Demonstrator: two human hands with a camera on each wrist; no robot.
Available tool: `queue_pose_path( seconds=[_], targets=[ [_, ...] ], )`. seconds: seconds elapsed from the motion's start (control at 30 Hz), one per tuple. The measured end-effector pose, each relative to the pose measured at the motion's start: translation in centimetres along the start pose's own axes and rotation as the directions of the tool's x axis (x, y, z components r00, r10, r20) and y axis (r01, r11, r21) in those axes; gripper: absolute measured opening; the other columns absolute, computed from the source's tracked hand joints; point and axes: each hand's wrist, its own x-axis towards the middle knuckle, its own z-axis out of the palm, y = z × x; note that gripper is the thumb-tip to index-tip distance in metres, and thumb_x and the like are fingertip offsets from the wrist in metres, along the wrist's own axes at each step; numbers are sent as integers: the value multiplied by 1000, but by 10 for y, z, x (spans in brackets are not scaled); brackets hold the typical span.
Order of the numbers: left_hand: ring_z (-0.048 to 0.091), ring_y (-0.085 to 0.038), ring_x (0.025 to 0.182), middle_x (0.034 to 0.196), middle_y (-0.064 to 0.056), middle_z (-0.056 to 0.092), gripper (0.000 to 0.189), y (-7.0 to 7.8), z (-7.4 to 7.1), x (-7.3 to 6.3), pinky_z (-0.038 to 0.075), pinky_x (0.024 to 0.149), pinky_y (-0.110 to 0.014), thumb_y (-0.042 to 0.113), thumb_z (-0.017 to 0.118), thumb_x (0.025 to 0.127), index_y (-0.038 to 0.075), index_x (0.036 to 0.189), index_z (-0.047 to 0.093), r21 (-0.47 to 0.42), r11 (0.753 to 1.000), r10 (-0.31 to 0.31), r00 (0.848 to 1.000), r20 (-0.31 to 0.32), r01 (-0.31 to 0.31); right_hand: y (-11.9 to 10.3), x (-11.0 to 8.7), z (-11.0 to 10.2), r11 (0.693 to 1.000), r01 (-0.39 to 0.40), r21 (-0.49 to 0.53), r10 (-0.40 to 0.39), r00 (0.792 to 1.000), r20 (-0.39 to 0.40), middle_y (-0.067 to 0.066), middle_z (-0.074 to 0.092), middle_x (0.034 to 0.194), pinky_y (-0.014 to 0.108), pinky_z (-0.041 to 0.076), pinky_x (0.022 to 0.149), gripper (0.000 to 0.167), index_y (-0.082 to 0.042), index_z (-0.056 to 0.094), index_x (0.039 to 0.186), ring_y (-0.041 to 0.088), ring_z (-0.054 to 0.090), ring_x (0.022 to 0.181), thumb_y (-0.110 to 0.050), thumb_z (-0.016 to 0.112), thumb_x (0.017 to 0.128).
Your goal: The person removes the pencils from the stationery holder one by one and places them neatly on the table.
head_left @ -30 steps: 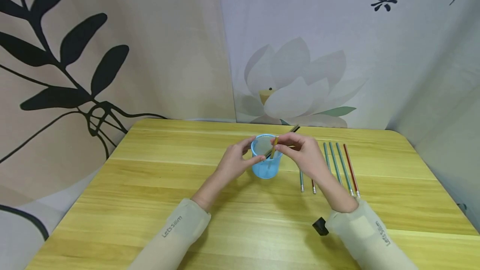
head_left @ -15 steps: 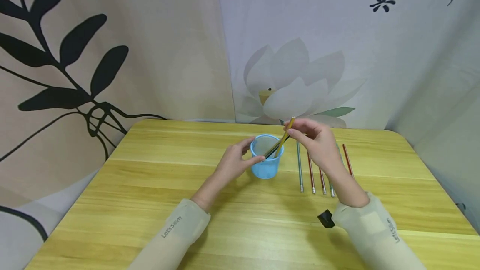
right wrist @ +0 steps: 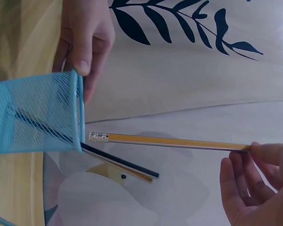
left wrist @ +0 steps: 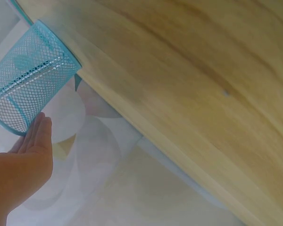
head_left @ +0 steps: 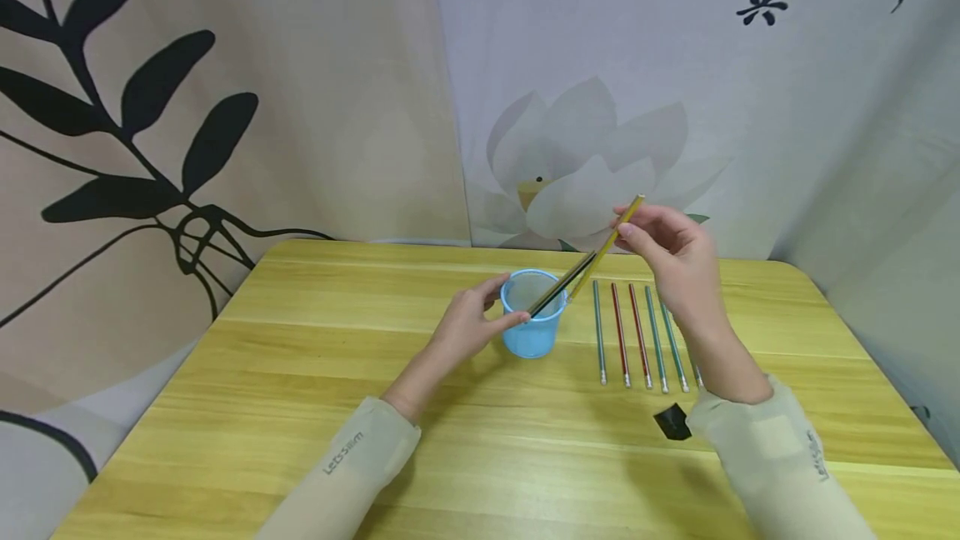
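A light-blue mesh pencil cup (head_left: 531, 342) stands on the table. My left hand (head_left: 471, 319) holds its rim from the left, thumb at the near side and fingers behind. My right hand (head_left: 678, 261) pinches a yellow pencil (head_left: 628, 211) near its upper end, raised to the right of the cup. In the right wrist view that pencil's eraser end is just outside the cup's mouth. A black pencil (right wrist: 137, 167) and another yellow pencil (right wrist: 141, 175) lean inside the cup, sticking out over the rim. The left wrist view shows the mesh cup (left wrist: 33, 80) against the left fingers.
To the right of the cup, several green and red pencils lie in a row, among them a green pencil (head_left: 599, 336) and a red pencil (head_left: 621, 336). A small black block (head_left: 672, 422) sits at the right cuff. Behind the wooden table (head_left: 375, 282) hangs a printed curtain (head_left: 360, 107).
The yellow pencil has come up out of the cup, moving right and upward with my right hand. My left hand and the cup have stayed in place.
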Motion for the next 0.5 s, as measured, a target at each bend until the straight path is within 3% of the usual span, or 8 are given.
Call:
queue_pose_path(
  seconds=[0.2, 0.5],
  targets=[
    [59, -35, 129, 141, -16, 59, 75, 0, -1, 0, 53, 107, -43, 39, 77, 87, 7, 148, 47, -3, 1000, -4, 1000, 4, 4, -6, 2, -10, 1000, -17, 12, 17, 998, -55, -4, 76, 103, 20, 62, 79, 12, 5, 70, 103, 7, 71, 87, -2, 66, 94],
    [58, -35, 130, 143, -17, 57, 75, 1, -2, 0, 53, 107, -44, 38, 77, 87, 8, 149, 46, 0, 1000, -14, 1000, 10, 14, -7, -1, -28, 999, -49, 5, 50, 994, -96, -4, 75, 102, 17, 62, 76, 13, -4, 73, 105, 5, 70, 86, -2, 65, 95]
  ],
)
